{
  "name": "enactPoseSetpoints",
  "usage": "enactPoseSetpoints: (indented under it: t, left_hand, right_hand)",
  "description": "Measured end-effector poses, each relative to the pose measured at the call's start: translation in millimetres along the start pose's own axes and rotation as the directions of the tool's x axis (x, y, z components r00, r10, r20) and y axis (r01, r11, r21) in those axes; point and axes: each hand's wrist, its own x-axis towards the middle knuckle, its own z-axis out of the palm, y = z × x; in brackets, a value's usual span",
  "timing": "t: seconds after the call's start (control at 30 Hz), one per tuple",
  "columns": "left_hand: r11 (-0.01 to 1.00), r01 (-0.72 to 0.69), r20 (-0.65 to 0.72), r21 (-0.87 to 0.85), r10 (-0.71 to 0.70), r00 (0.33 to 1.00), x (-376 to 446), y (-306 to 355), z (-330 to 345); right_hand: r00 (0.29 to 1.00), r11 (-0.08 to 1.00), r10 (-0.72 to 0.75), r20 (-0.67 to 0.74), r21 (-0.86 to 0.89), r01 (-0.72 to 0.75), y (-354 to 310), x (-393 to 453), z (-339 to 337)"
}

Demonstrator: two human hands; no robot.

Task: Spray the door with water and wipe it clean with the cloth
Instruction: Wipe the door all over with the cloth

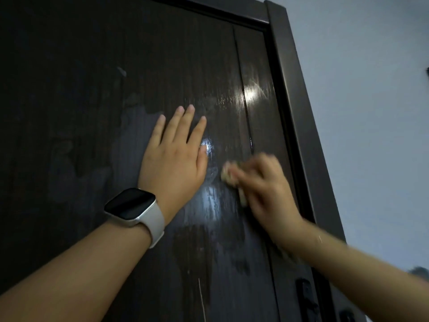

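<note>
Dark wood-grain door [92, 159], wet and streaked, spraying apparently done, wiping part-way: blurred right hand [262, 182] grasps small pale cloth [228, 175] against its mid-panel near the frame-side groove, left hand [173, 159] pressed flat beside; damp patches remain below.

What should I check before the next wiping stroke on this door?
1. Cloth in hand: ok. The right hand grips the cloth, though blurred.
2. Cloth touching the door: cannot tell, motion blur hides the contact.
3. Door steadied: ok. The left hand lies flat on it, fingers straight.
4. Surface wet enough: ok. Wet streaks shine between the hands.
5. Left hand out of the cloth's path: not ok, it sits right beside the cloth.
6. Spray bottle within reach: cannot tell, none in view.
</note>
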Motion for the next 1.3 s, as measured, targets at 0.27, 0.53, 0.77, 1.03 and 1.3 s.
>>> enactPoseSetpoints:
  t: [0.27,0.53,0.77,1.03,1.3]
  left_hand:
    - [1.000,-0.014,0.012,0.003,0.014,1.000,1.4,-0.2,-0.1]
    - [1.000,-0.023,0.013,-0.021,0.024,1.000,-1.4,0.1,-1.1]
    - [0.970,-0.227,-0.060,-0.090,0.223,0.973,-9.2,5.9,-12.3]
    - [0.976,-0.054,0.099,-0.212,0.076,0.992,-86.1,21.2,-44.3]
    - [0.995,-0.045,0.210,-0.089,0.063,0.976,-137.1,13.4,-44.8]
  right_hand:
    - [1.000,0.999,0.025,-0.011,-0.033,-0.025,22.5,15.3,1.5]
    - [0.971,0.976,0.185,-0.153,-0.087,-0.199,46.1,80.9,7.9]
    - [0.987,0.992,0.124,0.099,-0.027,-0.122,-24.7,-112.3,-25.2]
    - [0.950,0.985,0.161,0.268,0.019,-0.172,-51.0,-146.8,-49.0]
    - [0.943,0.942,0.334,0.003,-0.024,-0.334,-41.2,-45.6,-9.0]
